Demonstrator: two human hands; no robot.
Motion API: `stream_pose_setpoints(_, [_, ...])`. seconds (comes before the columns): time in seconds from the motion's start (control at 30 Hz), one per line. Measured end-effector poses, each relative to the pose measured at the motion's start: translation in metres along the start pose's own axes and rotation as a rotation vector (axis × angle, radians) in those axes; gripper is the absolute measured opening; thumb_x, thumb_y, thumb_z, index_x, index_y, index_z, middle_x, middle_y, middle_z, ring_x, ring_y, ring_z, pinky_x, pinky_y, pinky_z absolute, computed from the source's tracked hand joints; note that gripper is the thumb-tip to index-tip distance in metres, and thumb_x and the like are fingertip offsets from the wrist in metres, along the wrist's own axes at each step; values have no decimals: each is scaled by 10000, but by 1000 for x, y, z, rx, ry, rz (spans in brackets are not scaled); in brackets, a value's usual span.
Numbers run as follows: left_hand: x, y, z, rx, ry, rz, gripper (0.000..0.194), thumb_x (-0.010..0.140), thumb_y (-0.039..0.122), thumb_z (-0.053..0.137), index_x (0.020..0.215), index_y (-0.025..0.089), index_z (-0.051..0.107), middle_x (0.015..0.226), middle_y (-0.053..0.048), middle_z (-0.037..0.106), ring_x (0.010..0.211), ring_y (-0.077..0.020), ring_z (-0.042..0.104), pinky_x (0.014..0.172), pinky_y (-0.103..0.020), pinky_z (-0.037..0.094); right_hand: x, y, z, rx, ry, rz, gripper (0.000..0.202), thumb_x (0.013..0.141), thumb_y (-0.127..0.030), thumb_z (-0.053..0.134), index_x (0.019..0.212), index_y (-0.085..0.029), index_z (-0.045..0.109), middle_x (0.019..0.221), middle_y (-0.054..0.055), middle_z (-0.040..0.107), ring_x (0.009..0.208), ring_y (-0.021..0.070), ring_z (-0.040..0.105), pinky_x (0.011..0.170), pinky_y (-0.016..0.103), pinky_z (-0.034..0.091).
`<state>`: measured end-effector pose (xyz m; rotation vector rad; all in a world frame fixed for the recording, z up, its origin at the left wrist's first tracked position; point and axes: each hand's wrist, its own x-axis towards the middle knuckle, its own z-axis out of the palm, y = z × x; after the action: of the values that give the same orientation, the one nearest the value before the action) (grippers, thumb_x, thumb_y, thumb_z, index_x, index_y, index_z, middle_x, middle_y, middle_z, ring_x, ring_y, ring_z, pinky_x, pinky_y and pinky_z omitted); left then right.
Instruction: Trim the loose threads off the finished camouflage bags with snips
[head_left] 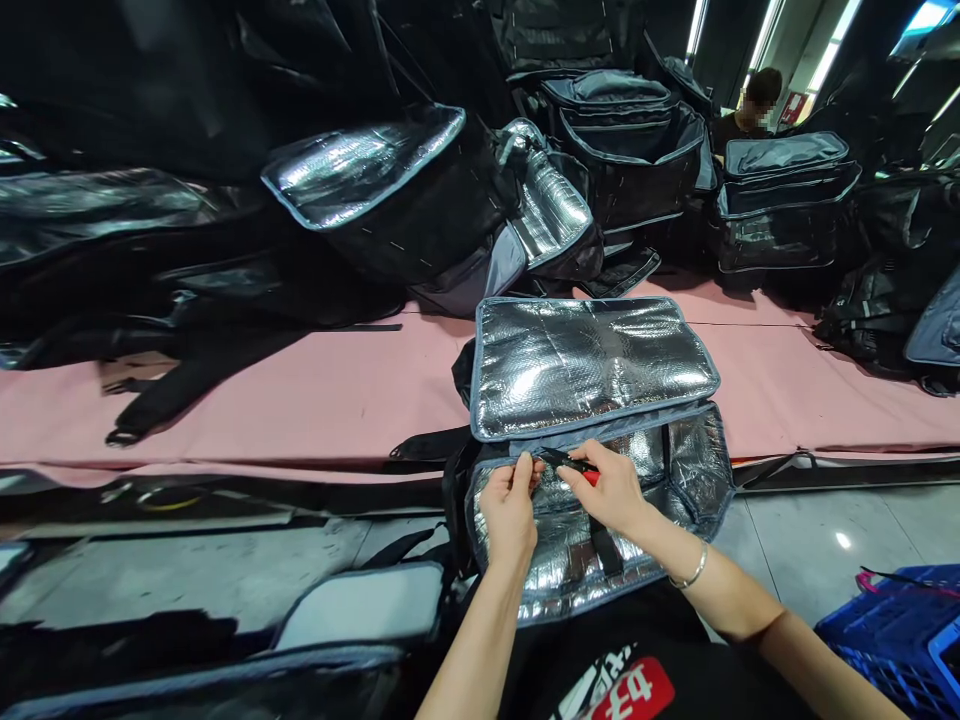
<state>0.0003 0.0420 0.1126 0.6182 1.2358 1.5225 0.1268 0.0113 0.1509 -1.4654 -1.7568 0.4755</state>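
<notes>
An insulated bag [592,365] with a silver foil lining and grey edging lies with its lid folded back, partly on the pink table. My right hand [611,488] is closed around small snips [568,461] with dark blades and a red handle, their tip pointing left. Close to that tip, my left hand [514,505] pinches at the grey seam below the lid. What sits between its fingertips is too small to make out; it may be the seam edge or a thread. Both hands are over the bag's open compartment.
Several similar black bags stand along the back of the pink table [300,395]. A black strap [187,385] hangs toward the front edge at left. A blue crate [892,630] is on the floor at lower right. Another person [750,110] is in the background.
</notes>
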Motion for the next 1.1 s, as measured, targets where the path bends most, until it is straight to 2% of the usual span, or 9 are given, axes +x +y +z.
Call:
stream_pose_setpoints(0.2, [1, -4, -3, 16, 0, 23, 361, 590, 459, 736, 594, 147, 552, 584, 10, 586, 607, -116, 543, 639, -258, 434, 1, -1, 4, -152, -5, -58, 205, 884, -381, 477, 901, -197, 566, 842, 25, 681, 774, 164, 641, 634, 232, 413])
stream_pose_setpoints(0.63, [0, -5, -4, 31, -16, 24, 353, 604, 462, 725, 609, 151, 557, 594, 12, 587, 624, -118, 551, 664, -260, 449, 4, -4, 2, -353, -61, -137, 220, 908, -377, 447, 857, -197, 564, 762, 12, 653, 691, 133, 614, 535, 221, 325])
stream_pose_setpoints(0.83, [-1, -4, -4, 39, -25, 34, 361, 605, 476, 720, 617, 153, 560, 604, 8, 593, 623, -123, 552, 657, -266, 449, 6, 0, 1, -327, -66, -178, 242, 918, -377, 428, 853, -193, 573, 764, 24, 654, 703, 134, 610, 559, 215, 339])
stream_pose_setpoints(1.1, [1, -4, -4, 49, -30, 29, 371, 611, 490, 713, 616, 149, 567, 608, -2, 596, 621, -122, 550, 654, -263, 441, 6, 4, 4, -155, -58, -113, 214, 907, -363, 449, 880, -203, 590, 845, 32, 677, 794, 146, 627, 666, 219, 420])
